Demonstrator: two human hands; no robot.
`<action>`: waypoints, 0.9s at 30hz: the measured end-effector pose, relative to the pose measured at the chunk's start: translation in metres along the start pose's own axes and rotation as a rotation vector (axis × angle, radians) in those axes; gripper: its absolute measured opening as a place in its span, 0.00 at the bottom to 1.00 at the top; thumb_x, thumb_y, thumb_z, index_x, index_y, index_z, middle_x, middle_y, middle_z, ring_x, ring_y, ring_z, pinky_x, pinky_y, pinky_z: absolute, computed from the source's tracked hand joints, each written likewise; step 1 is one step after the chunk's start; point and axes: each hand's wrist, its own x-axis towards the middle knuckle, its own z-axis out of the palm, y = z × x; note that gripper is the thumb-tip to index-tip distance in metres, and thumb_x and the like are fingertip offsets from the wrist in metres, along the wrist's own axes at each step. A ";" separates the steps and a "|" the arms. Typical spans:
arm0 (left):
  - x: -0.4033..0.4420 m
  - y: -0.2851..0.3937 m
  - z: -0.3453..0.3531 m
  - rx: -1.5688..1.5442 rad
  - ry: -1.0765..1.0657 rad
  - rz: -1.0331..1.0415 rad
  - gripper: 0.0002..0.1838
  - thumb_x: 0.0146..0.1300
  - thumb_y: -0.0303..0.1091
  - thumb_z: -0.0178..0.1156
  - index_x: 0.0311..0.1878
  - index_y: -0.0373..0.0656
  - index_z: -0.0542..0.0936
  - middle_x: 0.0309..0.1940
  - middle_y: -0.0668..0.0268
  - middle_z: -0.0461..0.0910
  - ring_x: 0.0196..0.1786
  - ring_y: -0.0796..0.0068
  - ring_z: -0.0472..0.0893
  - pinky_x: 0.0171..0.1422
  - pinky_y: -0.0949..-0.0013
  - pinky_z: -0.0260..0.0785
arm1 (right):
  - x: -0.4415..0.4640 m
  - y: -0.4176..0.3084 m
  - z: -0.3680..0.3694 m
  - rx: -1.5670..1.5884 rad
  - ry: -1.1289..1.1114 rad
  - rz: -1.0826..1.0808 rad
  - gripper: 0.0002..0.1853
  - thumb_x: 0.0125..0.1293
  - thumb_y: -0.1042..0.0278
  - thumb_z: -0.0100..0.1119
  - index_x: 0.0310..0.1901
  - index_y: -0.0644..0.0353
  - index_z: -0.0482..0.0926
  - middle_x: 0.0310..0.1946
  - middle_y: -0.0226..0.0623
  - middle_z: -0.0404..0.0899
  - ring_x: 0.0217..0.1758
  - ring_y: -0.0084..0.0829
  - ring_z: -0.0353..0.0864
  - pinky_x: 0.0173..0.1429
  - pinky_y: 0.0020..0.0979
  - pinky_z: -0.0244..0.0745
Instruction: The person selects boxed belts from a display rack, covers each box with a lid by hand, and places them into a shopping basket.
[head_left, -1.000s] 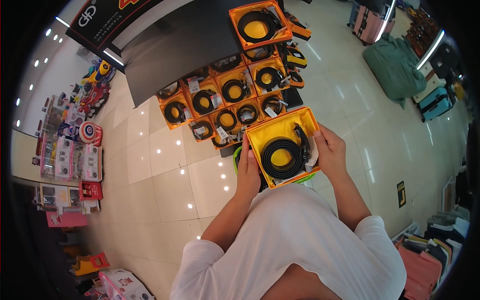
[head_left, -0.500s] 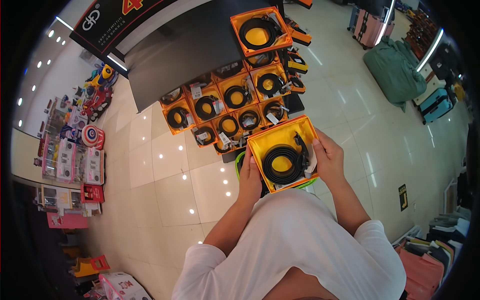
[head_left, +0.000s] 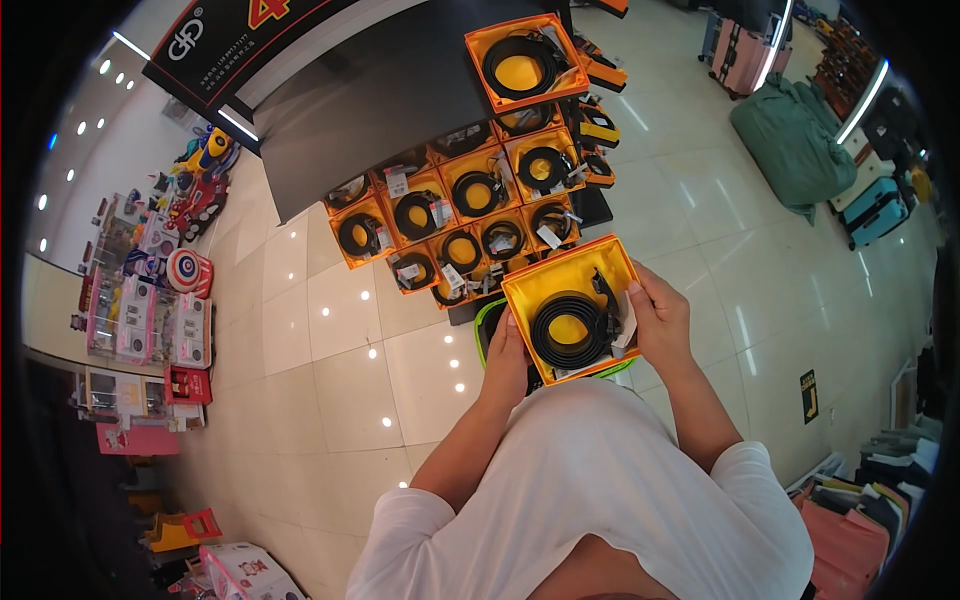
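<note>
Between my two hands I hold an open orange box (head_left: 528,282) with a yellow lining, in front of my belly. A coiled black belt (head_left: 541,335) lies inside it, its buckle end toward the right, with a white tag (head_left: 627,330) at the right side. My left hand (head_left: 507,355) grips the box's left wall, and my right hand (head_left: 659,314) grips the right wall, thumb near the rim. The undersides of the fingers are partly hidden by the box. Part of a green-rimmed basket (head_left: 482,325) shows behind and beneath the box.
Ahead stands a rack of several boxed belts (head_left: 475,192). Another boxed belt (head_left: 525,70) sits on the black display top (head_left: 370,85). Toy machines (head_left: 150,320) line the left. A green covered bundle (head_left: 795,140) and a blue suitcase (head_left: 873,212) stand to the right on the tiled floor.
The view has shifted very slightly, so everything sits a few pixels to the right. Both hands keep the same hold on the box.
</note>
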 end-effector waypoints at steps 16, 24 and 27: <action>0.001 -0.008 -0.003 -0.119 -0.069 -0.105 0.28 0.75 0.55 0.34 0.65 0.44 0.63 0.58 0.66 0.72 0.58 0.75 0.73 0.63 0.68 0.67 | 0.003 -0.002 0.003 -0.251 0.028 -0.190 0.14 0.66 0.73 0.51 0.51 0.69 0.78 0.52 0.49 0.78 0.54 0.44 0.79 0.58 0.34 0.72; 0.000 -0.004 -0.001 -0.199 -0.114 -0.133 0.26 0.76 0.52 0.32 0.67 0.46 0.62 0.60 0.66 0.70 0.61 0.73 0.72 0.64 0.67 0.67 | 0.005 -0.003 0.003 -0.177 0.007 -0.113 0.14 0.67 0.72 0.51 0.52 0.68 0.77 0.51 0.49 0.79 0.53 0.41 0.80 0.56 0.32 0.74; 0.003 -0.007 -0.004 -0.210 -0.136 -0.127 0.26 0.76 0.52 0.32 0.67 0.46 0.62 0.60 0.66 0.70 0.61 0.73 0.72 0.64 0.66 0.67 | 0.004 -0.002 0.004 -0.184 0.016 -0.128 0.14 0.68 0.72 0.50 0.52 0.67 0.77 0.51 0.49 0.79 0.53 0.41 0.80 0.57 0.32 0.74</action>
